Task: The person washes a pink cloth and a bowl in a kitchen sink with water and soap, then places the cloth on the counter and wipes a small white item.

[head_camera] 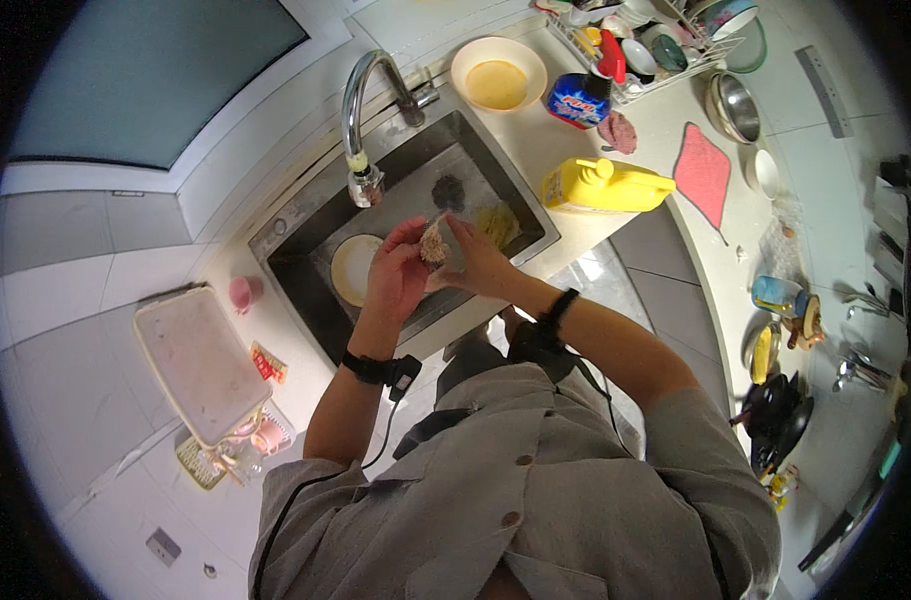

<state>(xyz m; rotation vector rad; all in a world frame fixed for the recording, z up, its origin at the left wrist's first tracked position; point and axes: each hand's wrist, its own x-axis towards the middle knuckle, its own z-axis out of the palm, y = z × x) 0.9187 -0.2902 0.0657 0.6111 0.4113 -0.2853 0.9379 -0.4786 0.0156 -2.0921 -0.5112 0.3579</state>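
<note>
Over the stainless steel sink (320, 319), my left hand (397, 271) grips a small tan, rough-textured tuft (433, 247) with a paler, narrow upper end. What it is exactly cannot be told. My right hand (479, 259) is beside it, a fingertip at the pale end; whether it also grips is unclear. Below my left hand, a cream-rimmed round dish (343, 271) lies in the sink, partly hidden by that hand. A dark round drain strainer (448, 193) and a yellow-green mesh-like clump (498, 226) are on the sink's floor.
A chrome faucet (358, 112) arches over the sink. Right of it stand a bowl of yellowish liquid (496, 82), a blue spray bottle (579, 100), a yellow jug (605, 185) and a dish rack (643, 90). A pink cup (243, 292) and a tray (200, 360) are at left.
</note>
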